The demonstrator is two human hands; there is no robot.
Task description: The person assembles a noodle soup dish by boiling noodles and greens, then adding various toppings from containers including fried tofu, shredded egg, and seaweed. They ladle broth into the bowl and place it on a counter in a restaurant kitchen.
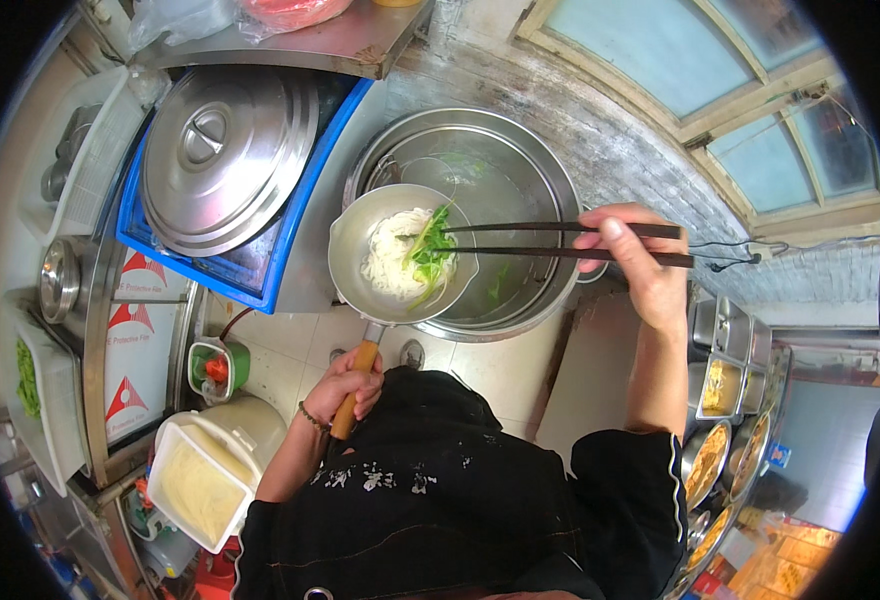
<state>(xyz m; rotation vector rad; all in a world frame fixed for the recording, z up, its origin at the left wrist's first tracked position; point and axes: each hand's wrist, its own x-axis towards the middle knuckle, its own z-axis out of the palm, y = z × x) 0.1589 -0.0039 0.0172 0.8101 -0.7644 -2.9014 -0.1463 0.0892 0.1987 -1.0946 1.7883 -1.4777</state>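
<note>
My left hand (345,385) is wrapped round the wooden handle of a metal ladle-like pan (345,255), held level over the near left rim of a large steel pot (550,200). White noodles (385,262) lie in the pan, with leafy greens (432,245) on their right side. Between the fingers of my right hand (635,250) is a pair of long dark chopsticks (550,227); their tips reach into the greens. Cloudy liquid with bits of green shows inside the pot.
Left of the pot, a lidded steel vessel (220,150) sits in a blue-edged frame (285,270). A white tub (200,480) of pale noodles and a green bin (220,370) stand lower left. Steel food trays (725,335) line the right side. A metal shelf (350,35) juts out above.
</note>
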